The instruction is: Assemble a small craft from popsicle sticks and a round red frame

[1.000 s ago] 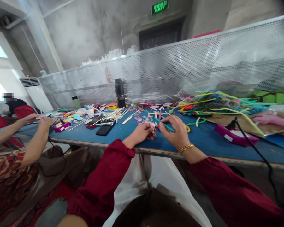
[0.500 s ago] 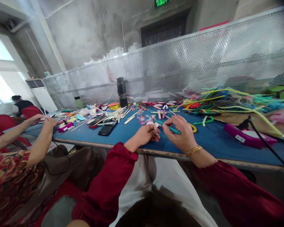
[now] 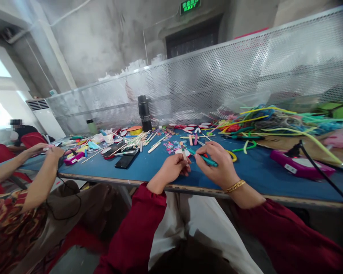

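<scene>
My left hand point(image 3: 171, 169) is closed, pinching a short pale flat stick point(image 3: 183, 152) upright between thumb and fingers near the table's front edge. In my right hand point(image 3: 220, 163) lies a slim teal pen-like tool point(image 3: 208, 159); its exact kind is unclear. The tool points left, its tip end close to the stick; I cannot tell whether they touch. Just behind my left hand is a white round piece point(image 3: 178, 151), with small pink and blue bits point(image 3: 171, 146) beyond it. A yellow loop point(image 3: 232, 155) shows partly behind my right hand.
On the blue table point(image 3: 263, 179) lie a black phone point(image 3: 126, 160), loose sticks point(image 3: 137, 141), a black flask point(image 3: 144, 114) and a purple device point(image 3: 301, 165) with a cable. Colourful strips point(image 3: 277, 121) are heaped at right. At left another person's hands point(image 3: 50, 152) work.
The view has shifted slightly. My right hand has tilted a little, and the teal tool's front end now shows nearer the stick. My left hand keeps its pinch.
</scene>
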{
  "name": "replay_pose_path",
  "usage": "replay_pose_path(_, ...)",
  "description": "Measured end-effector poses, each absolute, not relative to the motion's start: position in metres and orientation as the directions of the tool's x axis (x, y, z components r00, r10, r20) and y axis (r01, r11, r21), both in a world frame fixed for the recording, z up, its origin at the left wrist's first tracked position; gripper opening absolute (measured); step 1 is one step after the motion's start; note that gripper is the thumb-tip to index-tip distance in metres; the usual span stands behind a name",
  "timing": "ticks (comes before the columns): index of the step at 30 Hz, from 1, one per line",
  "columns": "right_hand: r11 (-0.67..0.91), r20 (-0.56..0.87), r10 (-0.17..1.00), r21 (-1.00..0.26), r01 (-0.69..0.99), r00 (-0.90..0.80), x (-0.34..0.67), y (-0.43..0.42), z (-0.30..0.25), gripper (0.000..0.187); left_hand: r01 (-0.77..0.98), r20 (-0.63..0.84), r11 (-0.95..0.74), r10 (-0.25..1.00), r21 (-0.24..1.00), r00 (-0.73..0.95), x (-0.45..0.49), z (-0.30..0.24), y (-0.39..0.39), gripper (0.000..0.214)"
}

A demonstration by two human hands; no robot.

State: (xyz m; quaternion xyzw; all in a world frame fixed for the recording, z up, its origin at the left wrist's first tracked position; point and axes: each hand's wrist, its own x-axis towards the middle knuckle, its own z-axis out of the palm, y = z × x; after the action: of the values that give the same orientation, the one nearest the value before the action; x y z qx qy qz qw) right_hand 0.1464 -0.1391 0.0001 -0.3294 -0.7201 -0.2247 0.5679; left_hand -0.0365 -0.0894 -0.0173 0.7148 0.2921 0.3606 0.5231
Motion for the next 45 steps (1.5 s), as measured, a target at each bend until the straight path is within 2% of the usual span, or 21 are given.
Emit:
replay_pose_path(3, 0.691, 0.967, 0.206, -0.035, 0.722, -0.15, 0.1455, -0.1394, 0.0004, 0.012, 0.047, 0.209, -0.283, 0.799, 0.958, 0.565, -0.0374, -0.019, -0.0889, 0.01)
replay_pose_path(10, 0.713, 0.942, 0.295, -0.103, 0.694, -0.162, 0.1457, -0.1419, 0.0019, 0.009, 0.047, 0.219, -0.293, 0.803, 0.955, 0.554, -0.0372, -0.019, -0.0891, 0.009)
replay_pose_path(45, 0.725, 0.947, 0.252, -0.047, 0.687, -0.2, 0.1464, -0.1406, 0.0005, 0.013, 0.024, 0.259, -0.33, 0.782, 0.944, 0.567, -0.037, -0.022, -0.0861, 0.012)
